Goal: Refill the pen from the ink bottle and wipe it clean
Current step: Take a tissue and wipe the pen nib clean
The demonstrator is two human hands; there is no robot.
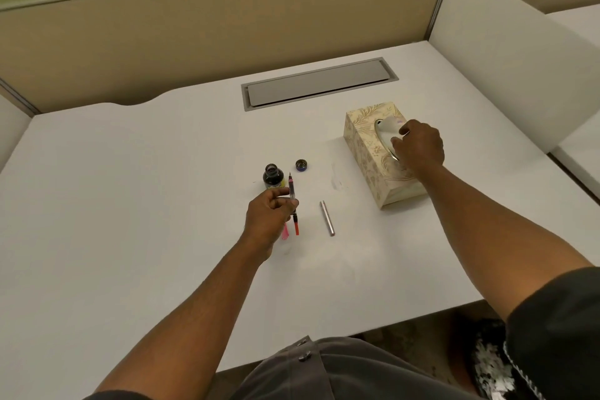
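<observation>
My left hand [268,216] holds the pen's inner part [293,204] upright, nib up, its red end pointing down, just right of the open ink bottle [272,176]. The bottle's cap [301,165] lies on the desk behind it. A silver pen barrel [327,217] lies on the desk to the right of the pen. My right hand [418,144] rests on top of the patterned tissue box [363,153], fingers pinching the white tissue [388,128] that sticks out of the slot.
A grey cable hatch [319,83] is set into the white desk [130,188] at the back. Beige partition panels rise behind and a white divider [506,58] stands at the right. A pink object [285,232] shows under my left hand.
</observation>
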